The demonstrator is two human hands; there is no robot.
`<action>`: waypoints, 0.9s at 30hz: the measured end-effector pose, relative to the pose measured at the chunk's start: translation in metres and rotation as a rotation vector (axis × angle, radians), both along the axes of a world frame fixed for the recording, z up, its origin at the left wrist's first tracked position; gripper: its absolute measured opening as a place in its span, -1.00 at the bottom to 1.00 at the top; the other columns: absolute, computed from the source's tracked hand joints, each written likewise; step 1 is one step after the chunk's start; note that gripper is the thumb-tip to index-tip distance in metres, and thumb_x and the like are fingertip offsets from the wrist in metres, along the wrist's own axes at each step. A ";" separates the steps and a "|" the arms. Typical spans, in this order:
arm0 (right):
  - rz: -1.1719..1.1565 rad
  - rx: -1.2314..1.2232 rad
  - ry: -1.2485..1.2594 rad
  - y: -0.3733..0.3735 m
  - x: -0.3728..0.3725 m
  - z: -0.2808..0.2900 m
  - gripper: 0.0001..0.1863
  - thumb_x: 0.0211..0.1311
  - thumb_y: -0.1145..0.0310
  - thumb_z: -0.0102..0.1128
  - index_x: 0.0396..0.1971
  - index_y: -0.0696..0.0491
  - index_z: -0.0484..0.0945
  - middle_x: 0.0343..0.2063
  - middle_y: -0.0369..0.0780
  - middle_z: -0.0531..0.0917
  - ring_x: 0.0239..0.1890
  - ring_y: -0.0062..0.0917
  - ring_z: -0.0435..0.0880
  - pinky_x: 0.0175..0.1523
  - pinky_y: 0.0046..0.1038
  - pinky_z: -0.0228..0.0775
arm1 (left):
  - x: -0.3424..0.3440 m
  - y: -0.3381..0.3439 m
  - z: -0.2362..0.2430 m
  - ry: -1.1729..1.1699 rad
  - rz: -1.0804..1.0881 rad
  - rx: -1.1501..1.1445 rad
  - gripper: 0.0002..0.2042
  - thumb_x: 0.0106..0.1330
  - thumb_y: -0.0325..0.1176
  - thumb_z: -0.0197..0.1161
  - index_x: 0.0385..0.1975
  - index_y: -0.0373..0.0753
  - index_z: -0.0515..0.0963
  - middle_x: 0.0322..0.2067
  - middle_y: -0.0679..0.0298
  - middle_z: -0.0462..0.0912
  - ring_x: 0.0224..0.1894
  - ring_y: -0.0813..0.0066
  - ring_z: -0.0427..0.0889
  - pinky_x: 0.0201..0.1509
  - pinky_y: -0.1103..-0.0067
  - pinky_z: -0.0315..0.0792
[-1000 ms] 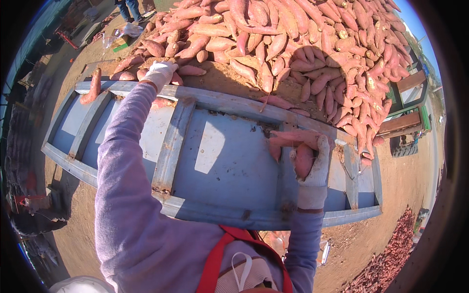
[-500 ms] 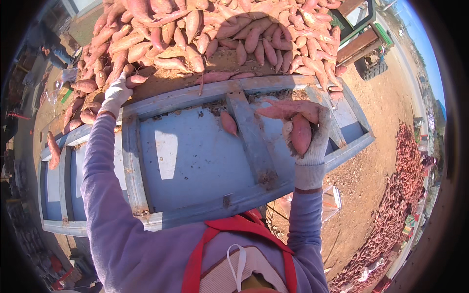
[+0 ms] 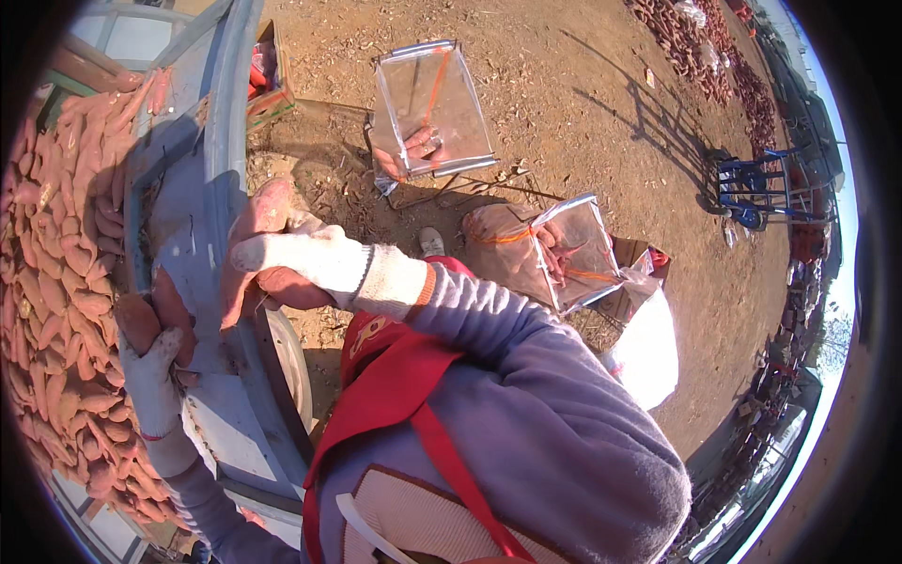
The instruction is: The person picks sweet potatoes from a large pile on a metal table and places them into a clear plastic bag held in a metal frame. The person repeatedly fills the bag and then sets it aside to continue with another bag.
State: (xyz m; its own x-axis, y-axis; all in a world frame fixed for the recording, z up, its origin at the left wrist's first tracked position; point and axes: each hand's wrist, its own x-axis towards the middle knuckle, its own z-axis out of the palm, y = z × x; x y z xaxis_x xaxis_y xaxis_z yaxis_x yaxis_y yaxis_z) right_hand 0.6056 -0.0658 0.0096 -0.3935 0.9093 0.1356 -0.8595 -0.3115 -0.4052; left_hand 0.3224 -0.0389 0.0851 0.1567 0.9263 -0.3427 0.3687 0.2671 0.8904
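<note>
My left hand (image 3: 153, 381), in a whitish glove, is closed around sweet potatoes over the blue-grey panel at the left. One reddish-brown sweet potato (image 3: 138, 322) stands up from the grip, with another sweet potato (image 3: 173, 315) beside it. My right hand (image 3: 315, 261), gloved too, is closed on several sweet potatoes at the panel's near edge. A plump sweet potato (image 3: 265, 209) rises above its fingers, and a further sweet potato (image 3: 293, 288) shows beneath them. The big sweet potato heap (image 3: 58, 282) lies beyond my left hand.
Two clear plastic bags on metal frames, one farther bag (image 3: 460, 103) and one nearer bag (image 3: 587, 235), stand on the dirt with sweet potatoes inside. A white sack (image 3: 648, 352), a box (image 3: 272, 99), a blue cart (image 3: 766, 193) and another sweet potato pile (image 3: 686, 47) are around.
My view and body have swung right, toward the framed bags. The left hand has come away from the heap with sweet potatoes in it. The right hand still holds its sweet potatoes.
</note>
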 end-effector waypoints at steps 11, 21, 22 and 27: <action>-0.976 -0.706 -0.480 -0.234 0.222 -0.057 -0.55 0.24 0.16 0.20 0.00 0.16 0.46 -0.22 -0.16 0.63 -0.20 -0.42 0.63 -0.12 -0.38 0.49 | 0.434 -0.064 -0.138 -0.081 -1.248 0.009 -0.45 -0.02 -0.46 0.38 0.06 -0.19 0.41 -0.10 0.13 0.63 0.02 0.24 0.61 0.11 0.41 0.49; -0.742 -1.488 -1.461 -0.353 0.319 -0.146 -0.13 0.10 -0.01 0.33 0.37 0.00 0.21 0.15 -0.06 0.46 -0.01 -0.34 0.56 0.01 -0.35 0.46 | 0.451 -0.107 -0.169 0.220 -1.612 0.442 -0.60 0.07 -0.30 0.27 -0.09 -0.30 0.42 -0.37 0.06 0.62 -0.33 0.07 0.66 -0.26 0.27 0.52; -0.726 -1.496 -1.385 -0.339 0.325 -0.149 -0.23 0.09 -0.02 0.33 0.29 0.00 0.35 0.09 -0.16 0.53 -0.06 -0.35 0.57 -0.03 -0.35 0.46 | 0.438 -0.089 -0.159 0.245 -1.604 0.452 -0.70 0.06 -0.29 0.27 -0.23 -0.30 0.49 -0.44 0.07 0.61 -0.37 0.07 0.66 -0.29 0.27 0.52; -0.601 -0.858 -1.369 -0.172 0.320 -0.127 -0.63 0.31 0.12 0.16 -0.10 0.13 0.58 -0.30 -0.29 0.63 -0.32 -0.58 0.55 -0.23 -0.56 0.41 | 0.304 -0.011 -0.084 0.343 -0.963 0.598 -0.69 0.10 -0.20 0.29 -0.21 -0.20 0.55 -0.40 0.13 0.63 -0.33 0.09 0.67 -0.30 0.29 0.54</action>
State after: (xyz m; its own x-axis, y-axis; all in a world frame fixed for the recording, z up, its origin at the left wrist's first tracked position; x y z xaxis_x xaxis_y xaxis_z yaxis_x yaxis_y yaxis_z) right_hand 0.9255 -0.2377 -0.1177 0.5959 0.5887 -0.5462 -0.1263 -0.6029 -0.7877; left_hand 0.6259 -0.0503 0.0007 0.8615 0.5047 -0.0549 0.4343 -0.6766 0.5947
